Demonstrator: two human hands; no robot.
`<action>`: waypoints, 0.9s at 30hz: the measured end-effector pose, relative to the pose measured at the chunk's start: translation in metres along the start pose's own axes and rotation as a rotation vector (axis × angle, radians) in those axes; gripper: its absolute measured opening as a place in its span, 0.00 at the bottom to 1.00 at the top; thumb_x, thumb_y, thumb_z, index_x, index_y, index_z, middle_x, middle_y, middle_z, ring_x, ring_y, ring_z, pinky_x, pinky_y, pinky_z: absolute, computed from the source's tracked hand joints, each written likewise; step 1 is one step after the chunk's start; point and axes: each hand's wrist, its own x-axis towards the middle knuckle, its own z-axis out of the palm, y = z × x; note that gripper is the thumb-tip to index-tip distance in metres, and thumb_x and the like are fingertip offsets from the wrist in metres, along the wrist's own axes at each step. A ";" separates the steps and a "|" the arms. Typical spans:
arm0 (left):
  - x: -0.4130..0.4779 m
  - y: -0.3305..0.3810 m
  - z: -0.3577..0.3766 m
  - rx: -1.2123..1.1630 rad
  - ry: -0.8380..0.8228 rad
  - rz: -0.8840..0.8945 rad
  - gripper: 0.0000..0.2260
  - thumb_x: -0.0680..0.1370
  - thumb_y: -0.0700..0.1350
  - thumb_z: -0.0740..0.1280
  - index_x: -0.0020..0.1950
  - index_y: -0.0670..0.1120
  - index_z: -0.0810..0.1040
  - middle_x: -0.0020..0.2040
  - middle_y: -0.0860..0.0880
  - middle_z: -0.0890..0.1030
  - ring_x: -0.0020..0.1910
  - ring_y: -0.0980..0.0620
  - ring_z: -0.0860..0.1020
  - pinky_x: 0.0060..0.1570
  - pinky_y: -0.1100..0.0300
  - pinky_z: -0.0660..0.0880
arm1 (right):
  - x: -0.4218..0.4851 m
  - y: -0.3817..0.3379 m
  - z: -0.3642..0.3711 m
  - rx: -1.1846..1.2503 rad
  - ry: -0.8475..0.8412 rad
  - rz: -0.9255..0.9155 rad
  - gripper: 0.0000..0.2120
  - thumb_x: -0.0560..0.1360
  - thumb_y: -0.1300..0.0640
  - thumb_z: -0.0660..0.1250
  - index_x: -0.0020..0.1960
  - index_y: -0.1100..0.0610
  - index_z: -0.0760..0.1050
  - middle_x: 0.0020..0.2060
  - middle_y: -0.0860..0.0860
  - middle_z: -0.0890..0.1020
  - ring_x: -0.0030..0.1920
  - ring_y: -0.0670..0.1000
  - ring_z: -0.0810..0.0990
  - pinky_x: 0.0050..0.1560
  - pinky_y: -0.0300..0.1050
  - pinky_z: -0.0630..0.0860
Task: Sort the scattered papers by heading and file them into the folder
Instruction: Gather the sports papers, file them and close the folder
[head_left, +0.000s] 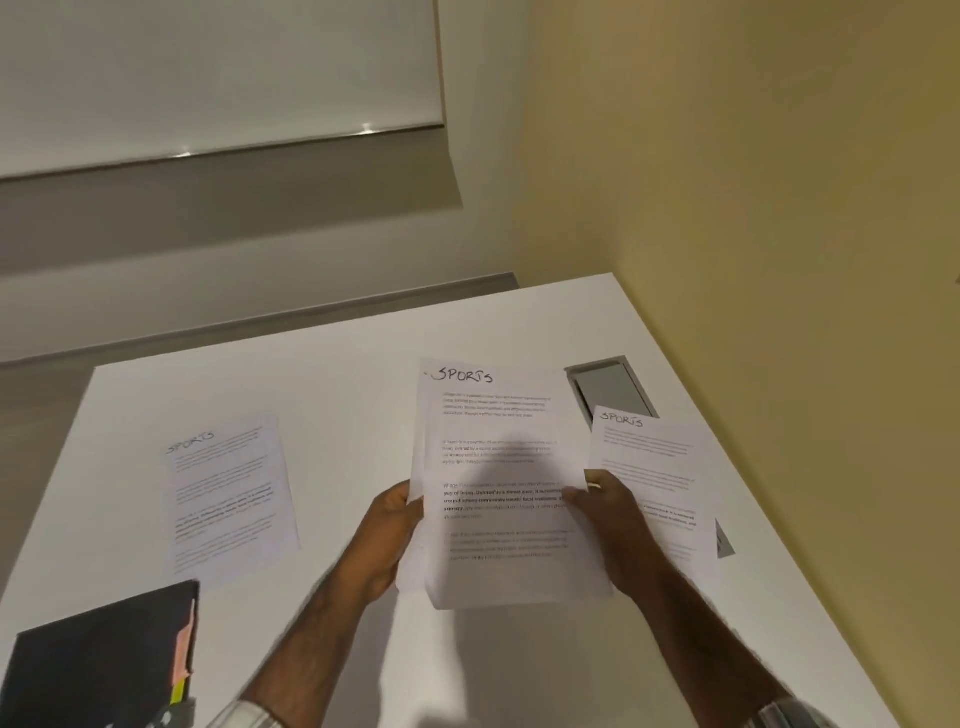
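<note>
Both hands, left (387, 540) and right (613, 525), grip the paper stack (498, 488); heading end points away.

The black folder (98, 660) runs off the bottom-left edge; print on the left sheet (228, 493) is blurred

Open worktop at the middle and back, crowded at the sides

Bare worktop (337, 395) runs between the loose sheet (228, 493) on the left and the stack of papers (498, 467) gripped by the left hand (389, 535) and right hand (608, 519), and along the far strip behind them. The black folder (104, 665) fills the near left corner. On the right a second sheet (654, 457) lies partly over a grey recessed hatch (613, 389), with the yellow wall (779, 208) close along that edge.
</note>
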 end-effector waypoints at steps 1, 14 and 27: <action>-0.008 0.003 0.002 0.004 -0.010 0.014 0.09 0.78 0.42 0.71 0.55 0.41 0.85 0.55 0.36 0.85 0.49 0.42 0.84 0.57 0.44 0.78 | -0.004 -0.005 0.004 0.006 -0.021 -0.012 0.04 0.77 0.60 0.69 0.52 0.57 0.77 0.47 0.56 0.86 0.46 0.57 0.86 0.40 0.48 0.82; -0.034 -0.020 -0.053 0.366 0.408 0.056 0.15 0.78 0.53 0.67 0.36 0.45 0.75 0.35 0.47 0.80 0.32 0.50 0.76 0.37 0.46 0.78 | -0.016 0.001 0.059 -0.120 -0.127 -0.108 0.08 0.73 0.55 0.70 0.48 0.59 0.81 0.45 0.58 0.86 0.42 0.55 0.79 0.43 0.51 0.73; 0.032 -0.118 -0.171 1.165 0.520 -0.278 0.42 0.80 0.68 0.53 0.83 0.43 0.42 0.83 0.40 0.40 0.82 0.37 0.43 0.78 0.40 0.47 | -0.006 0.023 0.052 0.057 -0.023 0.076 0.11 0.81 0.68 0.64 0.56 0.55 0.80 0.52 0.54 0.86 0.53 0.58 0.84 0.45 0.40 0.83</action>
